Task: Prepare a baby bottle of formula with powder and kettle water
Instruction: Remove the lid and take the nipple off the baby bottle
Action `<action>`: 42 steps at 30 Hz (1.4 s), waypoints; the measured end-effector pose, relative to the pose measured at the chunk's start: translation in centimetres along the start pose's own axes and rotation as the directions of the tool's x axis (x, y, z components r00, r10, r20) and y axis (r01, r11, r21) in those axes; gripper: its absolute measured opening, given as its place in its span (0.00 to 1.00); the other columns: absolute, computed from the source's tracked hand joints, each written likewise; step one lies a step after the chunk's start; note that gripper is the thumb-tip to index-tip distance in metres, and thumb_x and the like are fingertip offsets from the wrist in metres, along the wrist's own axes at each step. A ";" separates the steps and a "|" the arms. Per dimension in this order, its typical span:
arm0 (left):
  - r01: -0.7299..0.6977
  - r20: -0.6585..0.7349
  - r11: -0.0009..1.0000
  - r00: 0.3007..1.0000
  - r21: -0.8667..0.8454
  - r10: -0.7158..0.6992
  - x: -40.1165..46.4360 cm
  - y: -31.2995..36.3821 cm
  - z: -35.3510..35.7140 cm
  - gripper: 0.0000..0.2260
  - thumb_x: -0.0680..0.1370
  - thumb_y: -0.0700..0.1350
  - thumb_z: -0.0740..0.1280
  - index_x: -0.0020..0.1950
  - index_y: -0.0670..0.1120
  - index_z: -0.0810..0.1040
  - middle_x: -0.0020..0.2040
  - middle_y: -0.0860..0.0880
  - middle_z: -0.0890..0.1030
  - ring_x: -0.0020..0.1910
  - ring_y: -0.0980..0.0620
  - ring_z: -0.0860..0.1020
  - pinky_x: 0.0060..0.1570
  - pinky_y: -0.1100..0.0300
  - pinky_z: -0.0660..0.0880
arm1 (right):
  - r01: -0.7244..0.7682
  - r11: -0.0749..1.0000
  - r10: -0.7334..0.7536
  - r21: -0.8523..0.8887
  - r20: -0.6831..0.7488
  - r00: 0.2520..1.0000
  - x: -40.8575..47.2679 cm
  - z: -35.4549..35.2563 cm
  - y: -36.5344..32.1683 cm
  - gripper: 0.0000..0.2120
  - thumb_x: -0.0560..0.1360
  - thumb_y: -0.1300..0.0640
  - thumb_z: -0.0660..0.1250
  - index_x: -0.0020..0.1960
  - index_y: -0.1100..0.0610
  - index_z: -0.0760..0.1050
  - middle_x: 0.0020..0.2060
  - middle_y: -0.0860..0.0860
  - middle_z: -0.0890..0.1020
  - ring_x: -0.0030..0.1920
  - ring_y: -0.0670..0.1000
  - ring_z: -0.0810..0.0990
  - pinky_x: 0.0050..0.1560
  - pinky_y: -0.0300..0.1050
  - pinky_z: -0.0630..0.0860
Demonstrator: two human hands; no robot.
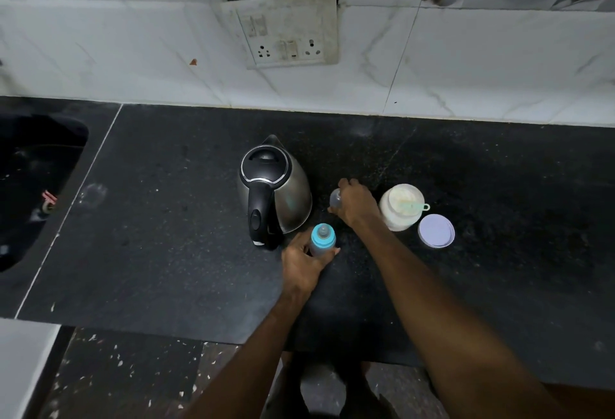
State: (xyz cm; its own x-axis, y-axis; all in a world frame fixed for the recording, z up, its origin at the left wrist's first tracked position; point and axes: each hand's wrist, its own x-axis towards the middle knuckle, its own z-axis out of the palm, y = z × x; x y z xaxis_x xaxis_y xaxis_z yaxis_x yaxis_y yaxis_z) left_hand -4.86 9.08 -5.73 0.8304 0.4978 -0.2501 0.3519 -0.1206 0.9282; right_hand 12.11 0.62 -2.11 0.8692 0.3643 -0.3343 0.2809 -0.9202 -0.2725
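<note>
Left hand [304, 260] wraps the baby bottle [322, 240], upright on the tabletop [166, 219] just before the kettle [274, 185]. Right hand [354, 204], right of the kettle, pinches a clear cap [335, 199]. Bottle judged light, smooth plastic; grip mid-body.

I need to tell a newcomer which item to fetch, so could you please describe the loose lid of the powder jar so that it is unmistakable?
Start at the steel electric kettle with the black handle on the dark stone counter. To its right stands the open white powder jar. The pale lilac round lid lies flat just right of it, the only flat disc there.
</note>
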 end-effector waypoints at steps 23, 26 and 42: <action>0.018 -0.013 0.991 1.000 0.135 -0.016 -0.4 1.8 0.2 0.15 0.68 0.48 0.82 0.53 0.49 0.86 0.48 0.51 0.86 0.46 0.51 0.86 0.49 0.48 0.84 | 0.077 0.996 -0.083 0.045 0.146 0.986 -9.3 -4.7 -3.5 0.24 0.77 0.46 0.73 0.65 0.61 0.75 0.60 0.61 0.80 0.59 0.62 0.81 0.57 0.55 0.79; 0.035 0.002 0.989 0.999 0.144 -0.036 0.0 2.0 0.0 0.12 0.68 0.44 0.82 0.49 0.49 0.86 0.43 0.53 0.86 0.39 0.55 0.83 0.44 0.54 0.82 | 0.127 0.987 -0.141 0.096 0.162 0.977 -8.8 -4.6 -3.1 0.20 0.77 0.48 0.73 0.60 0.62 0.78 0.56 0.60 0.81 0.56 0.61 0.82 0.53 0.52 0.80; -0.113 0.081 0.982 0.991 0.151 0.102 -1.0 4.5 -0.8 0.15 0.70 0.47 0.82 0.51 0.58 0.83 0.49 0.52 0.85 0.47 0.53 0.85 0.47 0.53 0.83 | 0.138 0.768 -0.198 0.625 0.028 0.980 -9.7 -3.6 2.1 0.17 0.71 0.44 0.80 0.55 0.51 0.82 0.45 0.48 0.85 0.43 0.47 0.86 0.44 0.44 0.83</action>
State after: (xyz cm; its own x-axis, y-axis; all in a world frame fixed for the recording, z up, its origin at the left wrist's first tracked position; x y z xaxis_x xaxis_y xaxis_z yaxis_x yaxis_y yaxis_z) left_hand -4.47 8.77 -1.07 0.8943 0.4114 -0.1758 0.3165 -0.3041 0.8985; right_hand 5.73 -5.34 3.82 0.7845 0.5434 -0.2987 0.0809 -0.5673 -0.8195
